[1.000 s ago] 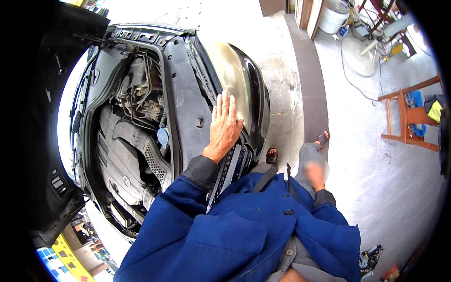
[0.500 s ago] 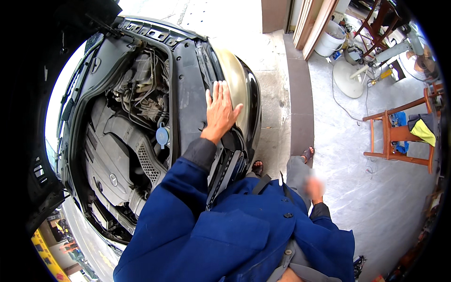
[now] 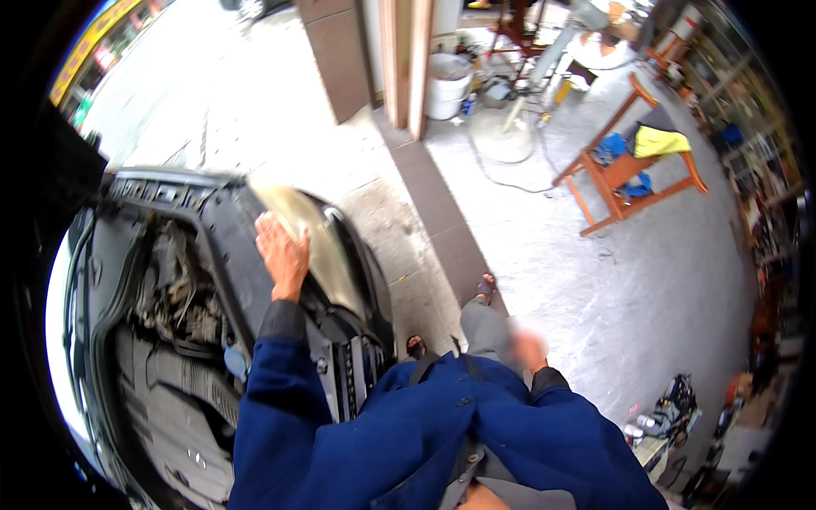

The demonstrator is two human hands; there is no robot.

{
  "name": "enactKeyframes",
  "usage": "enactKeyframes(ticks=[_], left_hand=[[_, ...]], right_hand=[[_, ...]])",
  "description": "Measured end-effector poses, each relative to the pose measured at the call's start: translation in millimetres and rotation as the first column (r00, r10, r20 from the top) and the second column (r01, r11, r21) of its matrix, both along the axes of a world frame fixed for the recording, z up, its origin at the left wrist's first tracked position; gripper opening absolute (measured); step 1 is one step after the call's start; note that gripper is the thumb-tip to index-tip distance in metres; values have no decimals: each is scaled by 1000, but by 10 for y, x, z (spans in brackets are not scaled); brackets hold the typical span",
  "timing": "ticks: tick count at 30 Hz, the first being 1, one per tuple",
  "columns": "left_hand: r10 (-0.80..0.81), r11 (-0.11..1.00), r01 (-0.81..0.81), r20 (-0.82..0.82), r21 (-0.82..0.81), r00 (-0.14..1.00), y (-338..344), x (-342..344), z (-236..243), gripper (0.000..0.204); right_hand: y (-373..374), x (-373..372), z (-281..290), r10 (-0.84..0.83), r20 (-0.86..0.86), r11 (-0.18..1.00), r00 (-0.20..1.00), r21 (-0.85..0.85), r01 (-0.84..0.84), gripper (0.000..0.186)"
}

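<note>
My left hand lies flat on the front edge of a car, fingers stretched out and holding nothing. It rests beside the headlight, on the black plastic cover along the front of the engine bay. The open engine bay shows a grey engine cover and a blue reservoir cap. My right hand hangs by my right thigh, over the grey trousers. A blur hides its fingers, so I cannot see whether it holds anything.
A dark stone sill runs between the pavement and the grey workshop floor. A wooden chair with a yellow-and-dark cloth stands right. Farther off are a white bucket and a pedestal fan base. Cluttered shelves line the right side.
The view has turned rightward, so the car sits farther left and lower and more of the workshop shows. My left hand stays flat on the car's front; my right hand stays by my thigh.
</note>
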State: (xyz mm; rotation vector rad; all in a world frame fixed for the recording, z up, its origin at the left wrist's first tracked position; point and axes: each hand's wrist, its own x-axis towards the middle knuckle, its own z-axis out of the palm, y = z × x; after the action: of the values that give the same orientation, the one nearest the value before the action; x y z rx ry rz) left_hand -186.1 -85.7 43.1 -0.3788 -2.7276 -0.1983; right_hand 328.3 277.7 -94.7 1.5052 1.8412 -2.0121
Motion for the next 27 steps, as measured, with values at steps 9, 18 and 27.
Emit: enactKeyframes(ticks=[9, 18, 27], left_hand=[[4, 992, -9, 40, 126, 999, 90, 24, -25, 81], [-341, 908, 339, -35, 245, 939, 539, 662, 341, 68], [-858, 459, 553, 186, 695, 479, 1983, 1301, 1267, 65]], right_hand=[[154, 1119, -308, -108, 301, 982, 948, 182, 55, 51], [-176, 1335, -828, 237, 476, 798, 847, 401, -449, 27], [-217, 892, -445, 124, 423, 898, 898, 338, -283, 29]])
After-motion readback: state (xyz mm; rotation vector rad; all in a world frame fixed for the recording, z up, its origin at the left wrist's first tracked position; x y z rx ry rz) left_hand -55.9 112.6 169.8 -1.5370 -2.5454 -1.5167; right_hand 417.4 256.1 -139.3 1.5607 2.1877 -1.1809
